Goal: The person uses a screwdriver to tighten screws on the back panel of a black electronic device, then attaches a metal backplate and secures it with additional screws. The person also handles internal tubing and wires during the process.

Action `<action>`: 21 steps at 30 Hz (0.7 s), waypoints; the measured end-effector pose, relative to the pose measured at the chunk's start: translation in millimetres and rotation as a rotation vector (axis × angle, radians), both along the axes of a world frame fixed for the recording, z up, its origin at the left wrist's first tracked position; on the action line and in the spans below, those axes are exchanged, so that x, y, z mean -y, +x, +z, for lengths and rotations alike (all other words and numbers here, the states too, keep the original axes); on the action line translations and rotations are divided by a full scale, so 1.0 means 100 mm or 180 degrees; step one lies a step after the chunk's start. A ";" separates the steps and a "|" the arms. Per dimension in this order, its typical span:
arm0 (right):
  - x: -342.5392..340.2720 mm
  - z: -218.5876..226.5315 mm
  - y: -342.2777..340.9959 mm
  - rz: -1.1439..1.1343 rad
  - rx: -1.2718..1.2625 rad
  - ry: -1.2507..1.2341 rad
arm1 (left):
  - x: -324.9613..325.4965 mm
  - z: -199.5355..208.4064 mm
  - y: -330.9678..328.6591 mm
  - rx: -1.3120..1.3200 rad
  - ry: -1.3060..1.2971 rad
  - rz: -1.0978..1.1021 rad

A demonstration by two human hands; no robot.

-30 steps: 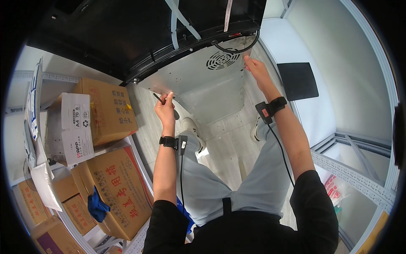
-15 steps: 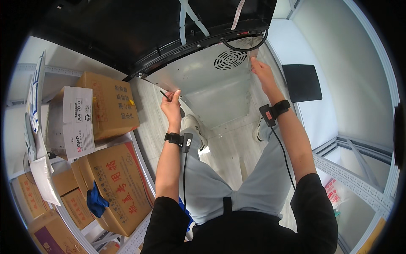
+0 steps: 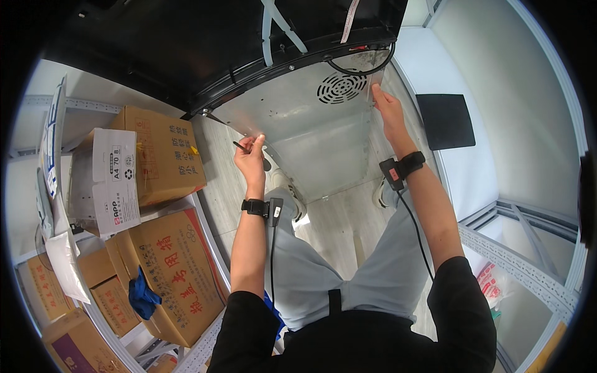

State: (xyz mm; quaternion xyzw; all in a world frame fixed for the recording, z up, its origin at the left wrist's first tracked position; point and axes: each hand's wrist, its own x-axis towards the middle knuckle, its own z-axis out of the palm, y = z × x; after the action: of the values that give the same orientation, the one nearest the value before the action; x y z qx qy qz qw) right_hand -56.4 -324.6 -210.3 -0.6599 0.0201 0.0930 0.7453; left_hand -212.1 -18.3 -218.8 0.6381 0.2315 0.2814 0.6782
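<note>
Here, a grey metal panel [image 3: 311, 140] stands in front of your shoes [image 3: 280, 178], just below the black cabinet [image 3: 155, 56] that fills the top of the view. Your left hand [image 3: 250, 160] has its fingers grasping the panel's left edge, with a thin dark tool [image 3: 240, 147] tucked into the same grip. Your right hand [image 3: 388, 112] has its fingers pinching the right edge, near a round vent [image 3: 342, 87]. Cartons [image 3: 177, 270] stand to your left; a black mat [image 3: 446, 121] lies to your right.
</note>
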 end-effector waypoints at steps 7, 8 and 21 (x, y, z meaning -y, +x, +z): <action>-0.07 0.12 -0.08 -0.0372 0.0144 0.0167 | 0.01 0.02 -0.04 -0.0068 -0.0107 -0.0124; -0.06 0.10 -0.08 -0.0382 0.0173 0.0089 | 0.02 0.03 -0.05 -0.0081 -0.0097 -0.0116; -0.12 -0.01 -0.05 -0.0607 0.0427 0.0075 | -0.01 0.02 0.00 -0.0093 -0.0332 -0.0267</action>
State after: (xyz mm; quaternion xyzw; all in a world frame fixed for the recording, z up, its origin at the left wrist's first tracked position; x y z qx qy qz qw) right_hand -61.3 -312.6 -211.8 -0.6509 0.0317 -0.0225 0.7581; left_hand -212.1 -17.1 -216.3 0.6151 0.2288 0.2310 0.7183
